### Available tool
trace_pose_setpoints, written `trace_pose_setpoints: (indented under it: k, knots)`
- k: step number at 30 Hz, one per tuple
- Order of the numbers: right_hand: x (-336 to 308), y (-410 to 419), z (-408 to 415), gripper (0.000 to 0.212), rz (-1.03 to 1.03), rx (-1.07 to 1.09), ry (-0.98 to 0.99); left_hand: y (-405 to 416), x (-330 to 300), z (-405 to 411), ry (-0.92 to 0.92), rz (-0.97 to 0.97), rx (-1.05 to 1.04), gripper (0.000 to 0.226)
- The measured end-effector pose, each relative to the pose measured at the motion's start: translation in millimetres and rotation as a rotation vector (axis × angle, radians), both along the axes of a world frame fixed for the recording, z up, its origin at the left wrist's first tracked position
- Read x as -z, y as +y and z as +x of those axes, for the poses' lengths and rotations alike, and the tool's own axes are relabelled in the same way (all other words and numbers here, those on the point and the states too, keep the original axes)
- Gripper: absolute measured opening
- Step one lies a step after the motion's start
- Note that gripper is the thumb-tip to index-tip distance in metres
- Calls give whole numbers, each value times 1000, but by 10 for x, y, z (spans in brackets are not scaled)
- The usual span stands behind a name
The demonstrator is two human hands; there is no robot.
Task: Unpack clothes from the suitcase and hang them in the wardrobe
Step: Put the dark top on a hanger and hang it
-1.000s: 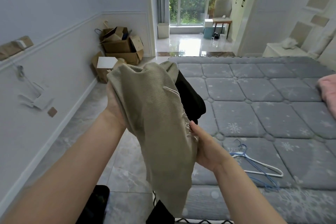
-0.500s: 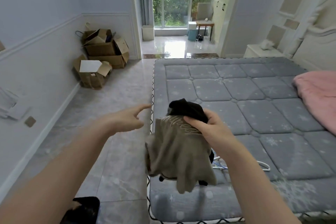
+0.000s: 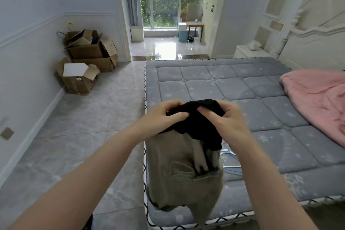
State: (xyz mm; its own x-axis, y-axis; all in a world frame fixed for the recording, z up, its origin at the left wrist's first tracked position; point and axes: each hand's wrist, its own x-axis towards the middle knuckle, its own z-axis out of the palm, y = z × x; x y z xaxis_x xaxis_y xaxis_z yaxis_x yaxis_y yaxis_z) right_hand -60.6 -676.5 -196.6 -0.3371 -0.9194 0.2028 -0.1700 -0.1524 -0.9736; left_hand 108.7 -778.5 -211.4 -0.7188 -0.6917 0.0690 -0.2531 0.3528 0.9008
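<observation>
My left hand [image 3: 164, 115] and my right hand [image 3: 226, 119] both grip a black garment [image 3: 201, 123] held up over the near left corner of the mattress [image 3: 261, 117]. A khaki-grey garment [image 3: 177, 179] with a stitched logo hangs below the black one, draped down over the mattress edge. Blue and white hangers [image 3: 230, 167] lie on the mattress just right of the clothes, partly hidden by my right forearm. No suitcase or open wardrobe is clearly in view.
A pink blanket [image 3: 315, 99] lies on the mattress at right. Cardboard boxes [image 3: 87, 61] are stacked against the left wall. Tiled floor [image 3: 93, 127] runs left of the bed toward a glass door. A white nightstand [image 3: 248, 51] stands by the headboard. A dark object [image 3: 88, 222] shows at the bottom edge.
My left hand, free and pointing half a second ago, now grips the black garment beside my right hand. The clothes have come lower over the mattress corner, and the view has turned right.
</observation>
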Motion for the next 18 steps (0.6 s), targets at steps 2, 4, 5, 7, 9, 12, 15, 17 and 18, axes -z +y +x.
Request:
trace_pose_setpoints:
  k: [2, 4, 5, 7, 9, 12, 15, 17, 18]
  knots:
    - [-36, 35, -10, 19, -43, 51, 36, 19, -43, -31, -56, -138, 13, 28]
    - [-56, 74, -7, 23, -71, 88, 72, 52, -31, -77, -43, -239, 50, 26]
    - [-65, 89, -10, 23, -76, 108, 75, 71, -33, -97, -20, -290, 48, 22]
    - [-77, 108, -34, 18, -85, 153, 70, 56, -25, -111, 19, -366, 1, 9]
    - [-67, 106, -88, 10, -78, 178, 100, 21, -49, -97, 31, -394, -48, 14]
    - [4, 84, -206, 3, -43, 217, 194, 6, -159, -77, 23, -398, -25, 15]
    - [104, 83, -319, 6, -55, 302, 219, 6, -298, -79, 7, -385, -28, 11]
    - [128, 105, -348, 11, -69, 321, 222, 5, -353, -86, -9, -373, -33, 14]
    - [133, 113, -352, 13, -69, 316, 214, 1, -366, -95, -23, -350, -30, 15]
